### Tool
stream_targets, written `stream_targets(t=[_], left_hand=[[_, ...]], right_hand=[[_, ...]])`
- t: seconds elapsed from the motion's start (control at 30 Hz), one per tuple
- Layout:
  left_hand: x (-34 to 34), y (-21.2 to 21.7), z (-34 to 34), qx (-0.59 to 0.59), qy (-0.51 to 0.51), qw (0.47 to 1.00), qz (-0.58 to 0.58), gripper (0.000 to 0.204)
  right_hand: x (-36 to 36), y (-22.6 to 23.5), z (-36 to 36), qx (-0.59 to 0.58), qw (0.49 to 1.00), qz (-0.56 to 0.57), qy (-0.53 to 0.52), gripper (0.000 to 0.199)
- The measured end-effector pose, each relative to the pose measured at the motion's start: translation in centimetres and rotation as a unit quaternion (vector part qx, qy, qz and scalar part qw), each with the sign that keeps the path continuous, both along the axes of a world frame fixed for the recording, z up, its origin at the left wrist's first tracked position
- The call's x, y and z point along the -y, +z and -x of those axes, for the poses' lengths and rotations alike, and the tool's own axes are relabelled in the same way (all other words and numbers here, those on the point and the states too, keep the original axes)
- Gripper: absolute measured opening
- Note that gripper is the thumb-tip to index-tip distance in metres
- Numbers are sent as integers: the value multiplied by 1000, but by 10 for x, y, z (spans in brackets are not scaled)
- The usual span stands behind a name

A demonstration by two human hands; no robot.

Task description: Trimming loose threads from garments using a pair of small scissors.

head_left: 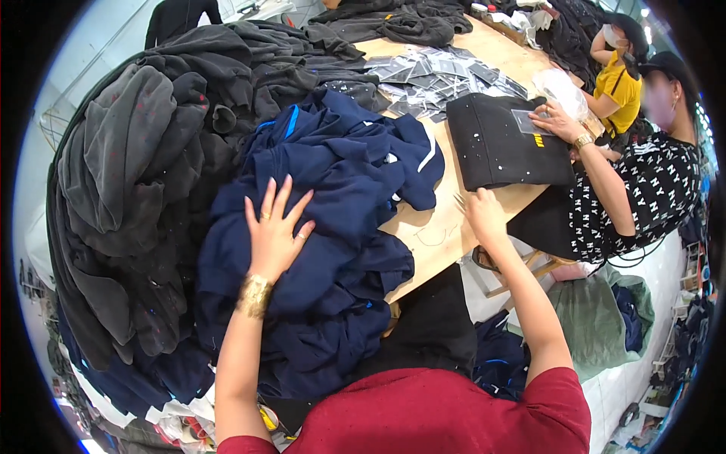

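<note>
My left hand (274,231) lies flat, fingers spread, on top of a heap of navy blue garments (333,189) at the table's near side. A gold bracelet circles that wrist. My right hand (482,212) rests on the bare wooden table (431,234), fingers together, just below a folded black garment (503,144) and apart from it. It holds nothing. A co-worker's hand (556,121) presses a small clear plastic packet onto that black garment.
A large mound of dark grey and black clothes (144,174) fills the left. Several small clear packets (431,76) lie scattered at the table's far side. Two seated people are at the right edge. A green bag (597,318) and more clothes sit below the table.
</note>
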State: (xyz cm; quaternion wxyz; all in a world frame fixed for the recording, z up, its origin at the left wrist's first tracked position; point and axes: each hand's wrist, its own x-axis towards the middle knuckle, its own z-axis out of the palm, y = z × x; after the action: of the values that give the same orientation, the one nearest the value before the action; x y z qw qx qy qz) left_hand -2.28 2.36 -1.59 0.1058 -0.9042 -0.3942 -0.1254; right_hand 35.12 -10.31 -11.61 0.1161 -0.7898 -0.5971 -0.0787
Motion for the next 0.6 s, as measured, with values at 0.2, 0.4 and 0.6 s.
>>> stream_targets(t=[0.2,0.4,0.6], left_hand=[[2,-2,-1,37,-4,999,12,50],[2,-6,1,76,-29,997,4,48],[3,-3,8,96,-28,995,6,48]], right_hand=[[-5,37,0,-672,725,-140,-53,27],[-78,-20,42,-445,882,-147,-51,24],[-138,200,12,-625,696,-338,106,20]])
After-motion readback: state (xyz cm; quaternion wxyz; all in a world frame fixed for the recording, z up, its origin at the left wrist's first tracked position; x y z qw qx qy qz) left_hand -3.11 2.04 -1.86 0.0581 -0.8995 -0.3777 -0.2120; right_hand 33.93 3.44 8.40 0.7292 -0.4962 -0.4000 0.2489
